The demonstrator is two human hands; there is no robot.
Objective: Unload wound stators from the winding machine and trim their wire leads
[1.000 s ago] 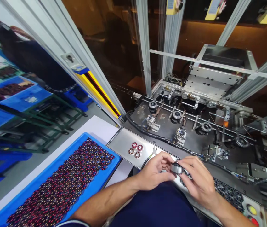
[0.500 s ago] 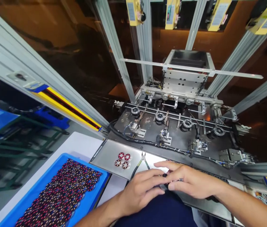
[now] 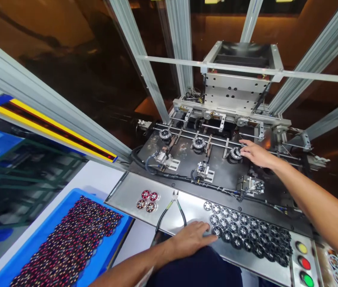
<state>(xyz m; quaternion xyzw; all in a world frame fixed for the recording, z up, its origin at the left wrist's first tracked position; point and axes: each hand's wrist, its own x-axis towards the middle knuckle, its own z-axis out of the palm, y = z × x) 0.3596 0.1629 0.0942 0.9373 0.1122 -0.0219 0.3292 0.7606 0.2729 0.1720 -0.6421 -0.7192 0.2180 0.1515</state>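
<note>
My right hand (image 3: 255,154) reaches far over the machine bed, its fingertips closed on a round metal part (image 3: 234,154) that sits in the third nest on the rail. My left hand (image 3: 191,239) lies flat on the steel shelf (image 3: 124,195) near me, fingers spread, fingertips touching the nearest of several black round parts (image 3: 246,232) laid out in rows. Two other nests (image 3: 165,134) (image 3: 199,142) to the left each hold a round part.
Small cutters (image 3: 175,197) and several red wound discs (image 3: 146,199) lie on the shelf's left part. A blue tray (image 3: 118,235) full of wound discs stands at lower left. Yellow, red and green buttons (image 3: 304,263) sit at lower right. Aluminium frame posts (image 3: 181,48) surround the machine.
Both hands were together over the shelf holding a metal round part. My right hand has since moved out to the third nest; my left hand has dropped flat onto the shelf. The view turned right.
</note>
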